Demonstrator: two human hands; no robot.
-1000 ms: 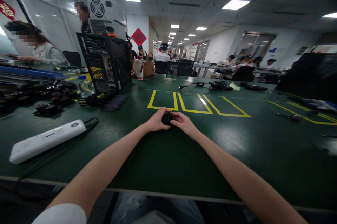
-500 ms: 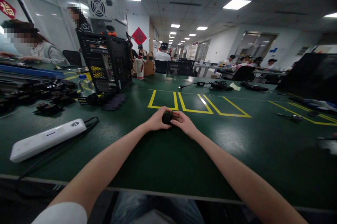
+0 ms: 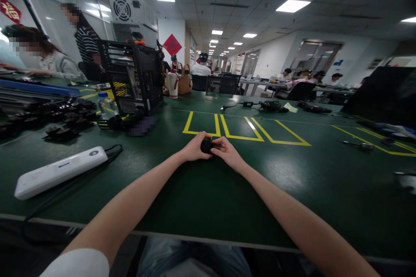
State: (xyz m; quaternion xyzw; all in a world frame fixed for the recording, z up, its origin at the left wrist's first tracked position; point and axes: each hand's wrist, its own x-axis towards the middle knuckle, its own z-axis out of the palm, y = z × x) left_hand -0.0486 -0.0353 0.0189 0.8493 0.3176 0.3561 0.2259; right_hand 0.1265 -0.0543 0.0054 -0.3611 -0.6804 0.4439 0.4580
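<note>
A small black rounded part (image 3: 206, 146) is held over the green table (image 3: 208, 194), in front of the yellow tape marks. My left hand (image 3: 194, 147) wraps round it from the left, thumb below and fingers above. From the other side my right hand (image 3: 226, 150) pinches with thumb and fingertips at the part's right edge. Something thin seems to lie between those right fingertips, too small to name. The exact kind of the black part cannot be made out.
A white power strip (image 3: 61, 173) with a black cable lies on the left. Behind it are black parts (image 3: 58, 131), a plastic bottle (image 3: 107, 105) and an open computer case (image 3: 131, 77). A screwdriver (image 3: 359, 145) lies right; a cabled adapter (image 3: 248, 104) lies beyond the tape.
My right fingertips have shifted slightly at the black part, which shows a rounder face now. A person in stripes at the back left has moved left.
</note>
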